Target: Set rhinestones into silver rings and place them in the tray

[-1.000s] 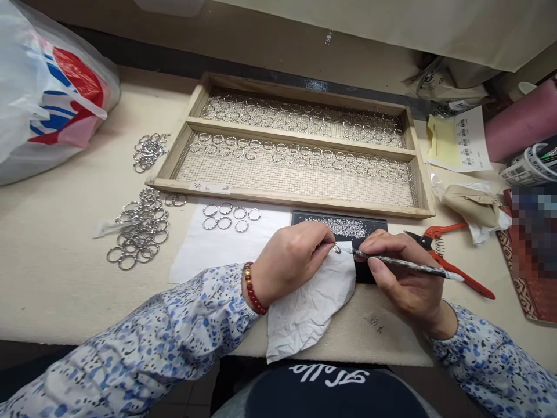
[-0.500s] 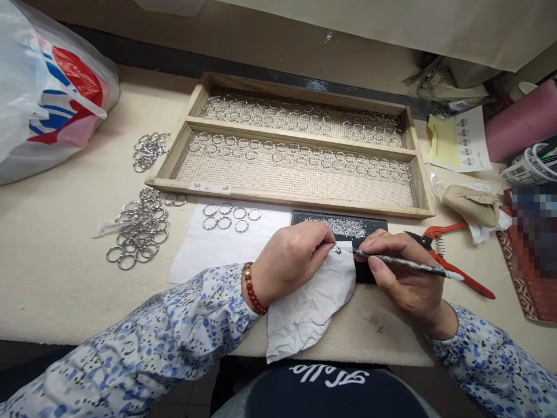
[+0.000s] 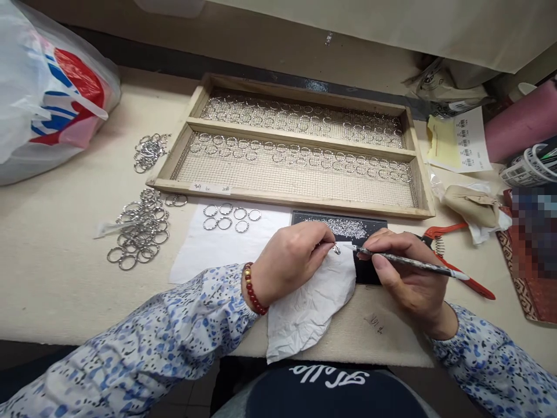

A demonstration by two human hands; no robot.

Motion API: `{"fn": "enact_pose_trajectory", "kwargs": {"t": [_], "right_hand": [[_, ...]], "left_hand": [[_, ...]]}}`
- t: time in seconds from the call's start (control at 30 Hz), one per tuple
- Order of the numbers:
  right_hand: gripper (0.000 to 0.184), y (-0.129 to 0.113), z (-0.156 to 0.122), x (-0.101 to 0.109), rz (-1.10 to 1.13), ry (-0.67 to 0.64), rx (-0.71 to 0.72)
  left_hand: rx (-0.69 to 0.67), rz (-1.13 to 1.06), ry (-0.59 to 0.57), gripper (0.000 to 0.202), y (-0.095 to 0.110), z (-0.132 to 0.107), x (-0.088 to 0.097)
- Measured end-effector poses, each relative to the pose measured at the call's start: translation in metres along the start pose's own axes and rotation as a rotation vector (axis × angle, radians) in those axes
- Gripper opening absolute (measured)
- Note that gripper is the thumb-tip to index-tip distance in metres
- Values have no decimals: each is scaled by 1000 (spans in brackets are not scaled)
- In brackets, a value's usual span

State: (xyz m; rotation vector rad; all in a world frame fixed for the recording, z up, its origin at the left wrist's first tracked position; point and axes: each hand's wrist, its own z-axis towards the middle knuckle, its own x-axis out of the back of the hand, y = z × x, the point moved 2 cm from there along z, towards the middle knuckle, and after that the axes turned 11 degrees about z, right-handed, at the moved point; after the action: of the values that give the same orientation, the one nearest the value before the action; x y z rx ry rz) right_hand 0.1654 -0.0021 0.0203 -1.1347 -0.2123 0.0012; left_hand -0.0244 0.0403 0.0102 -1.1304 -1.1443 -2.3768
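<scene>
Between thumb and fingertips, my left hand pinches a small silver ring, mostly hidden by the fingers. My right hand is closed around a slim, speckled pen-like stick with a white end; its pale tip points left, a little short of the ring. Under both hands lies a black tray strewn with tiny shiny stones. A crumpled white tissue spreads below my left hand and over part of the tray. Several silver rings lie in rows on a white sheet.
A wooden frame with mesh holds many rings behind the hands. Loose rings are heaped at left near a plastic bag. Red-handled cutters, a wrapped pouch and a pink roll lie at right.
My right hand has drawn slightly to the right with the stick, whose tip is now farther from the ring. My left hand stays in place.
</scene>
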Motion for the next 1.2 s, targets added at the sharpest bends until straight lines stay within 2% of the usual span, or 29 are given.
{"fn": "enact_pose_trajectory", "kwargs": {"t": [0.1, 0.27, 0.4, 0.5, 0.63, 0.93, 1.2], "right_hand": [[19, -2, 1, 1, 0, 60, 20], [19, -3, 0, 2, 29, 91, 49], [19, -2, 0, 4, 16, 86, 54], [19, -1, -1, 5, 12, 93, 48], [17, -1, -1, 5, -8, 111, 53], [15, 1, -4, 9, -43, 112, 49], [14, 5, -5, 11, -51, 115, 33]], "left_hand": [[84, -87, -24, 9, -1, 0, 1], [213, -248, 11, 8, -3, 2, 4], [413, -605, -66, 5, -6, 4, 3], [583, -856, -154, 10, -8, 5, 2], [719, -1083, -202, 18, -8, 6, 2], [953, -1355, -288, 22, -8, 9, 2], [1115, -1465, -261, 20, -8, 8, 3]]}}
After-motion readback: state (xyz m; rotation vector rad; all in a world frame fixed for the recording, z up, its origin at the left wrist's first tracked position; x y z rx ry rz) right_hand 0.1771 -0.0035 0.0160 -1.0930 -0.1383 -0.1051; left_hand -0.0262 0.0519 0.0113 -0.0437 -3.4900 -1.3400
